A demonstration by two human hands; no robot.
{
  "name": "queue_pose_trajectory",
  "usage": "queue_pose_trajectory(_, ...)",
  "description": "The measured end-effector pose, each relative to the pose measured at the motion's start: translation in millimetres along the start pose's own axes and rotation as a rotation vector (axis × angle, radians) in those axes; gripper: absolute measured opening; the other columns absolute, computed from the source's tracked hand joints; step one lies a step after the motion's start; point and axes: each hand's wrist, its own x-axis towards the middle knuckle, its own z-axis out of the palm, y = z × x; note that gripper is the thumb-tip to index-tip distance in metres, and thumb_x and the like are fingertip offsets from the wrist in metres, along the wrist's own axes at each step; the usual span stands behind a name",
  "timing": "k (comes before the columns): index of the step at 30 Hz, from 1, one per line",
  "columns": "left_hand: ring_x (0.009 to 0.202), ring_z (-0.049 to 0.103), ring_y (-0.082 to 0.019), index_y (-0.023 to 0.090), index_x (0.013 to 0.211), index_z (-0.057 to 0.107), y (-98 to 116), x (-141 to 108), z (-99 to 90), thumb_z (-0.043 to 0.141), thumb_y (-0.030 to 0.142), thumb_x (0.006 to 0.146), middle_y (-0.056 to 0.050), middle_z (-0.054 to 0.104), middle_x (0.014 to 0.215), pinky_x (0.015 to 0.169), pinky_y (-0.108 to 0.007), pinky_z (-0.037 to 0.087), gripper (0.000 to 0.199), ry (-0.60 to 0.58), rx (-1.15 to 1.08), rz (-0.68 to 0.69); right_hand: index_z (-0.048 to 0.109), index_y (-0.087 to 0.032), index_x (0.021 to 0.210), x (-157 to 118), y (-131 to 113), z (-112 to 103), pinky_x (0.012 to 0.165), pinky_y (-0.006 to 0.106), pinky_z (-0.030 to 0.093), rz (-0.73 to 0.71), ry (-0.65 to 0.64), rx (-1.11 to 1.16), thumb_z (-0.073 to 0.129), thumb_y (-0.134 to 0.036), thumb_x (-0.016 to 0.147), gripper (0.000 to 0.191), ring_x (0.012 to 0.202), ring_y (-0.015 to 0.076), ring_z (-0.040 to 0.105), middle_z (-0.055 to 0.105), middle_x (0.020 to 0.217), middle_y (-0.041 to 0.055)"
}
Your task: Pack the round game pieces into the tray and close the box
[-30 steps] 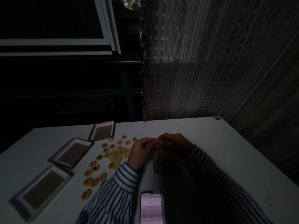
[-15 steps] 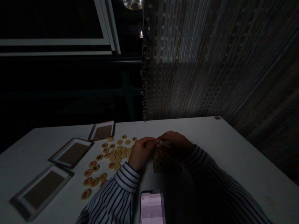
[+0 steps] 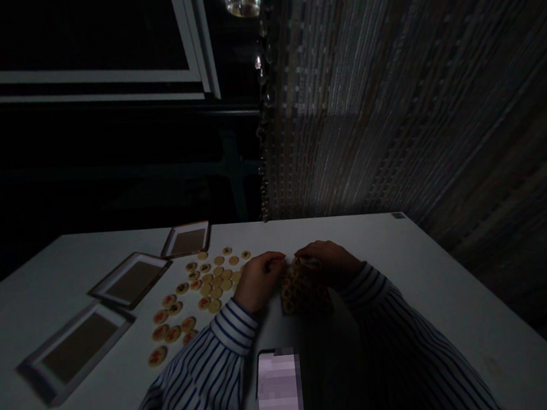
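Note:
A small box (image 3: 308,311) of round Chinese chess pieces stands at the middle of the white table, its contents dim in shadow. My right hand (image 3: 330,261) is over its far right side, fingers closed on one light wooden chess piece (image 3: 299,262) with a dark character. At the box's left edge is my left hand (image 3: 259,280), thumb and forefinger apart with nothing visible between them. Many loose chess pieces (image 3: 217,281) lie left of my left hand, some face down, others showing red or black characters.
Three shallow open trays (image 3: 130,279) lie in a slanting row on the left of the table (image 3: 404,270). A phone (image 3: 276,390) with a blurred screen is at the near edge, between my forearms. A bead curtain (image 3: 364,95) hangs behind the table on the right.
The chess piece that was between both hands' fingertips has shifted slightly right with my right hand. My left fingertips have come away from it, so a gap shows between the hands.

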Motion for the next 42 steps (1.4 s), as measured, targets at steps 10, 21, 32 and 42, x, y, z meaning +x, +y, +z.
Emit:
queue_pose_trajectory(10, 0.084, 0.062, -0.019, 0.018, 0.092, 0.064, -0.8, -1.9, 0.8, 0.045, 0.027, 0.080, -0.006, 0.068, 0.089, 0.075, -0.029, 0.047, 0.024, 0.003, 0.258, 0.140, 0.060, -0.016, 0.102, -0.6, -0.3, -3.6, 0.078, 0.033, 0.042, 0.108, -0.131, -0.057, 0.058, -0.027, 0.072, 0.032, 0.091, 0.0227, 0.057, 0.064, 0.098, 0.0092)
queue_pose_trajectory(21, 0.087, 0.060, -0.017, 0.017, 0.094, 0.063, -1.3, -1.9, -3.2, 0.044, 0.027, 0.081, -0.004, 0.067, 0.092, 0.079, -0.028, 0.045, 0.025, 0.006, 0.336, 0.138, 0.059, -0.022, 0.102, 3.4, 1.8, 1.9, 0.071, 0.029, 0.042, 0.193, -0.363, -0.212, 0.047, -0.033, 0.076, 0.030, 0.087, 0.0216, 0.060, 0.066, 0.096, 0.0061)
queue_pose_trajectory(32, 0.087, 0.060, -0.018, 0.017, 0.094, 0.063, -0.1, -1.8, -5.6, 0.045, 0.027, 0.080, -0.005, 0.067, 0.093, 0.079, -0.027, 0.045, 0.025, -0.034, 0.383, 0.135, 0.062, -0.022, 0.100, 5.7, 7.9, 14.5, 0.073, 0.032, 0.042, 0.205, -0.392, -0.212, 0.043, -0.033, 0.079, 0.030, 0.093, 0.0225, 0.057, 0.064, 0.101, 0.0069)
queue_pose_trajectory(42, 0.089, 0.059, -0.018, 0.018, 0.095, 0.063, -1.5, -1.5, -5.0, 0.046, 0.027, 0.080, -0.005, 0.067, 0.095, 0.081, -0.029, 0.044, 0.025, -0.047, 0.391, 0.127, 0.061, -0.025, 0.100, 7.7, 11.3, 21.8, 0.072, 0.033, 0.042, 0.204, -0.445, -0.246, 0.041, -0.038, 0.080, 0.032, 0.092, 0.0228, 0.057, 0.064, 0.101, 0.0059)
